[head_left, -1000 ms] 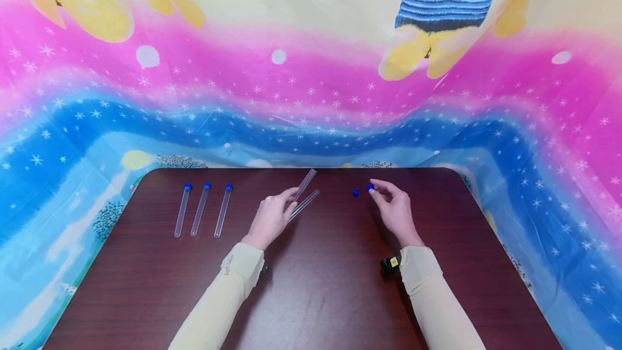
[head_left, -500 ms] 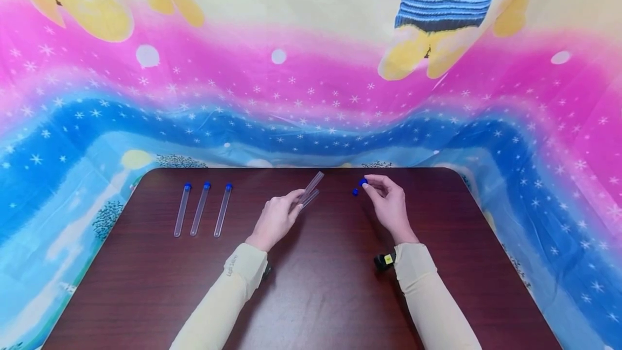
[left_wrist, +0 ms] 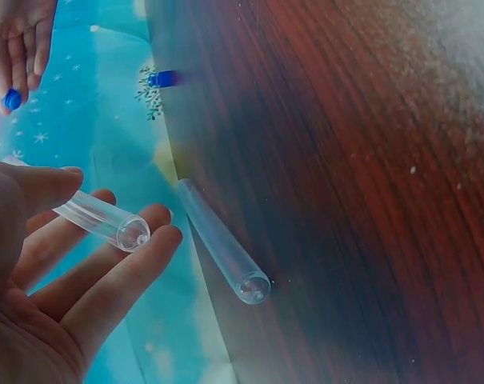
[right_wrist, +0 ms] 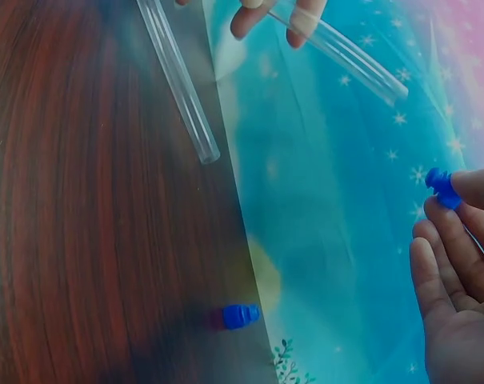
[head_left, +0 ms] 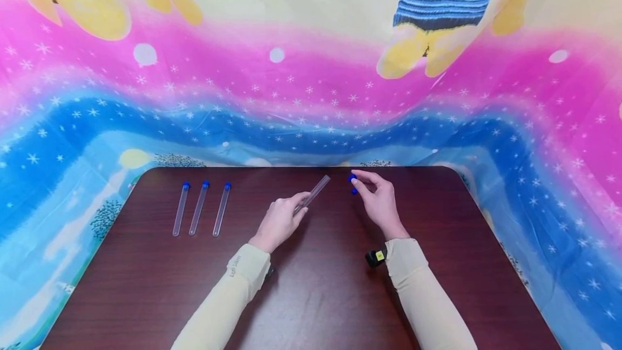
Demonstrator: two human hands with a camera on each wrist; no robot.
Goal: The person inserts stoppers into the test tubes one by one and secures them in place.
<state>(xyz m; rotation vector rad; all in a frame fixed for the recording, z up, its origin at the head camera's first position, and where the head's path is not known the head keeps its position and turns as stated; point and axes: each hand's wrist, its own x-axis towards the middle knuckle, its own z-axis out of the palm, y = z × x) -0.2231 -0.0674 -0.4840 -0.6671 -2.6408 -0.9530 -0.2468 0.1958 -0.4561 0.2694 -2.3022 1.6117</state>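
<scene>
My left hand (head_left: 279,223) pinches a clear test tube (head_left: 319,187) between thumb and fingers, its far end raised and pointing right. In the right wrist view that open end (right_wrist: 398,94) carries no cap. A second uncapped test tube (left_wrist: 226,244) lies on the table under the left hand; the head view hides most of it behind the hand and held tube. My right hand (head_left: 381,201) pinches a blue cap (right_wrist: 443,188) between thumb and index finger, a short gap to the right of the held tube. Below it another blue cap (right_wrist: 240,316) lies on the table.
Left of my hands, three test tubes with blue caps (head_left: 199,209) lie side by side on the dark wooden table (head_left: 311,296). A printed cloth (head_left: 311,91) hangs behind the table's far edge. Each wrist carries a small black camera (head_left: 375,257).
The right hand has moved left with its blue cap, passing over the loose one. My left hand has shifted slightly right with its tube, narrowing the gap between the two.
</scene>
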